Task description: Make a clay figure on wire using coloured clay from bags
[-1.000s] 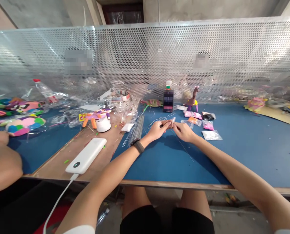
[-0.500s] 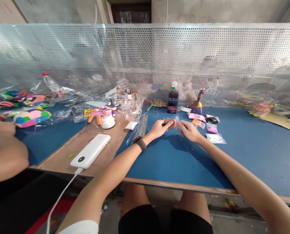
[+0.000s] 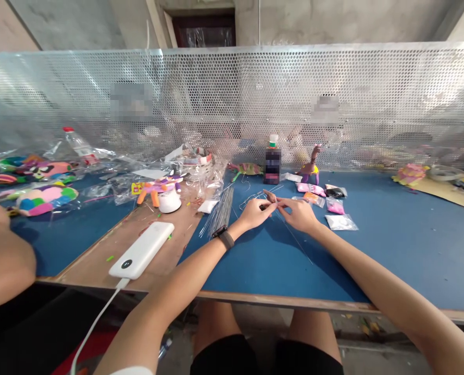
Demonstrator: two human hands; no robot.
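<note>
My left hand (image 3: pixel 256 213), with a dark band on its wrist, is closed around a small brown piece of modelling clay (image 3: pixel 270 196). The clay's tip points up and away from me. Against its near right side, the fingertips of my right hand (image 3: pixel 300 213) are pinched together, meeting those of my left. My fingers cover much of the clay. Thin wires lie about the hands, and a bundle of grey wires (image 3: pixel 223 208) rests left of them. To the right are small bags of clay, among them a pink bag (image 3: pixel 335 206) and a white bag (image 3: pixel 341 222).
A dark bottle (image 3: pixel 272 169) stands behind my hands, near a clay dinosaur figure (image 3: pixel 310 169). A white power bank (image 3: pixel 142 250) with a cable lies at left. Perforated metal screen (image 3: pixel 216 94) closes off the table's back. Another person's arm (image 3: pixel 5 245) rests far left.
My right hand has moved in to the left, so its fingertips now meet the clay and my left fingers. The brown clay has turned its tip upward. The view has shifted slightly.
</note>
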